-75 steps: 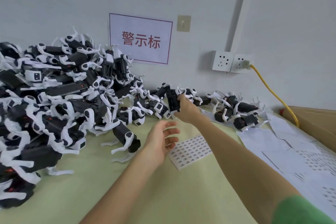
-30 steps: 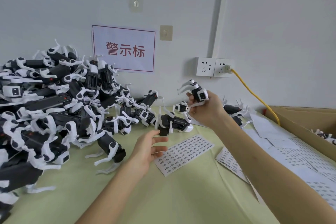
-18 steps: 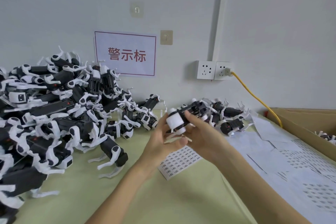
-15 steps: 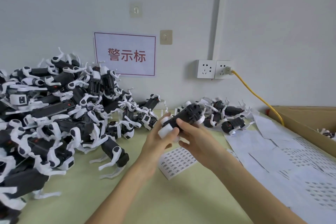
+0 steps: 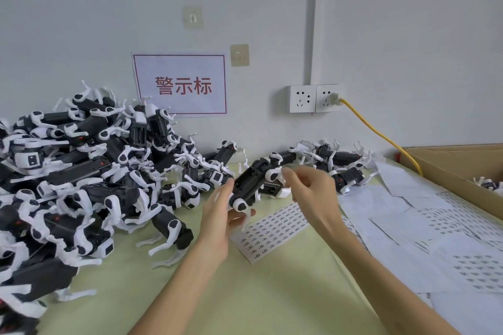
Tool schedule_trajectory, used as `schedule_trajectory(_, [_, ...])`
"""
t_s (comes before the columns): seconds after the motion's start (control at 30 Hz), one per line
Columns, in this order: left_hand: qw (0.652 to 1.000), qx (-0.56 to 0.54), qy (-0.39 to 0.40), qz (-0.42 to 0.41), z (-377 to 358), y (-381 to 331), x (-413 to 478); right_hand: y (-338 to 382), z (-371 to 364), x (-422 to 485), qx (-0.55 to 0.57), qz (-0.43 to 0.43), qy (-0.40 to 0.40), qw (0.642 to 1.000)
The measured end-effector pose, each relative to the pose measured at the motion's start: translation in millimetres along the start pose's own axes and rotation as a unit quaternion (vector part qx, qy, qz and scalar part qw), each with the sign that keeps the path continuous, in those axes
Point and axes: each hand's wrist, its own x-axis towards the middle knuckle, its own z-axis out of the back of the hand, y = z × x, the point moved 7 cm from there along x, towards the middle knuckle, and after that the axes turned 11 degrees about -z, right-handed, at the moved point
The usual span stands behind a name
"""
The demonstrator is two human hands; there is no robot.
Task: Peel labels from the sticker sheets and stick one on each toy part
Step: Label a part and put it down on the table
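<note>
Above the sticker sheet (image 5: 272, 228), my left hand (image 5: 217, 217) grips a toy part (image 5: 249, 185). Whether my right hand (image 5: 313, 193) pinches its far end, I cannot tell.

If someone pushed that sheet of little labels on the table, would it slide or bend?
Probably slides easily: the sticker sheet lies flat and thin on the smooth green table. Lifted by one edge, it would likely droop.

Toy part (image 5: 251, 185) black, white joints; table (image 5: 272, 294) pale green; cable (image 5: 381, 136) yellow.
</note>
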Motion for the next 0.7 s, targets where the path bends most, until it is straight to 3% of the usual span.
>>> schedule_trajectory(0.07, [1.0, 0.015, -0.024, 0.012, 9.2, 0.5, 3.0, 2.3, 6.1, 3.3, 0.039, 0.018, 0.009, 0.999])
schedule_trajectory(0.2, [0.999, 0.034, -0.024, 0.031, 9.4, 2.9, 2.4, 2.3, -10.4, -1.4, -0.074, 0.064, 0.155, 0.983])
schedule_trajectory(0.33, [0.997, 0.054, 0.041, 0.035, -2.4, 1.8, -2.7, -12.5, -31.8, -6.2, -0.059, -0.01, 0.293, 0.954])
schedule_trajectory(0.47, [0.997, 0.006, 0.071, 0.037, -9.8, 0.7, -5.8, -14.2, -28.3, -1.4, -0.059, -0.015, 0.259, 0.964])
schedule_trajectory(0.7, [0.987, -0.079, 0.136, 0.042, -20.9, -5.3, -7.7, -12.4, -8.0, 10.2, 0.149, -0.075, 0.168, 0.972])
